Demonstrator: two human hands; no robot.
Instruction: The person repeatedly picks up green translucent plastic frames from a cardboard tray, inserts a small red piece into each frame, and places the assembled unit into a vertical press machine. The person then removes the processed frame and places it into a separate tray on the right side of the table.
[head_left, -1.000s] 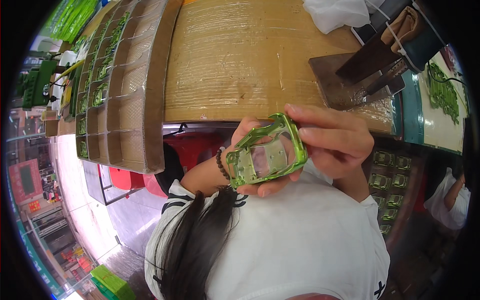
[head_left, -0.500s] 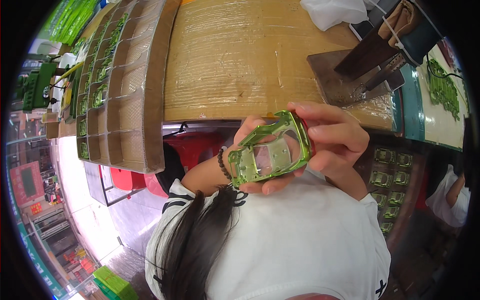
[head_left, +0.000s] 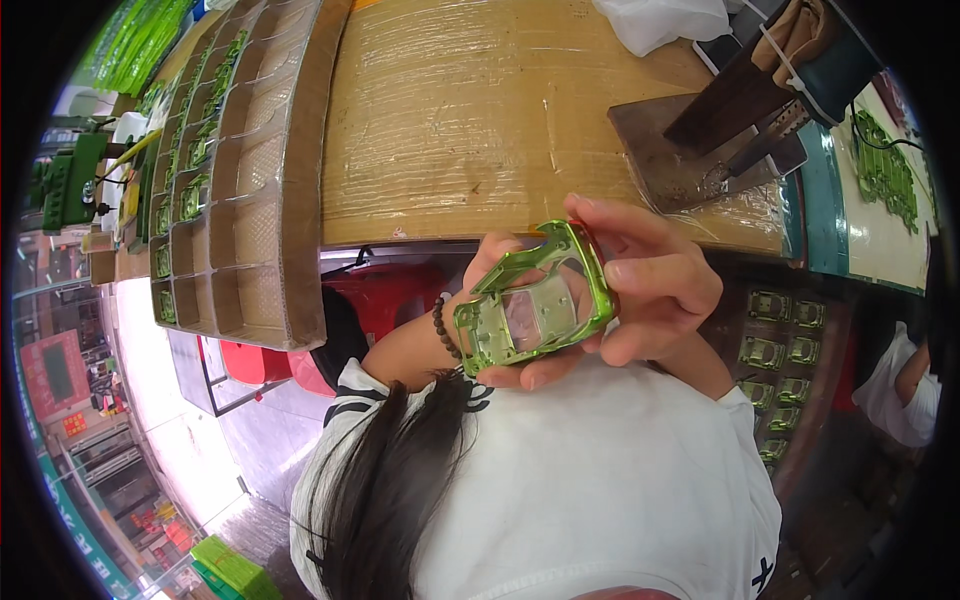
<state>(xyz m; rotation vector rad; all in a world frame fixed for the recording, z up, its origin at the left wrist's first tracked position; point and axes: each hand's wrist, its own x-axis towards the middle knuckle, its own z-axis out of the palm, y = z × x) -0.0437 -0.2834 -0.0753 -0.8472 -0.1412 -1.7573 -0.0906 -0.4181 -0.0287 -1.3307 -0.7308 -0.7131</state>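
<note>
In front of my chest I hold a shiny green toy car body shell [head_left: 490,325], tilted, with a clear window piece [head_left: 528,315] in its middle. My left hand [head_left: 492,256] is closed round its left end and underside, fingers showing above and below. A dark bead bracelet circles that wrist. My right hand [head_left: 655,275] closes on the shell's right end, thumb and fingers along the green rim. A sliver of red shows there beside the fingers; I cannot tell what it is.
A divided cardboard tray [head_left: 270,240] with green parts stands left on the plastic-wrapped table [head_left: 440,130]. At the back right is a metal stand [head_left: 650,150] holding dark upright pieces. More green shells lie in a tray [head_left: 735,355] at lower right. Red stools [head_left: 390,295] stand beneath.
My right hand has slid slightly left and down along the shell's right end, and less red shows there. The shell stays in both hands, almost unmoved.
</note>
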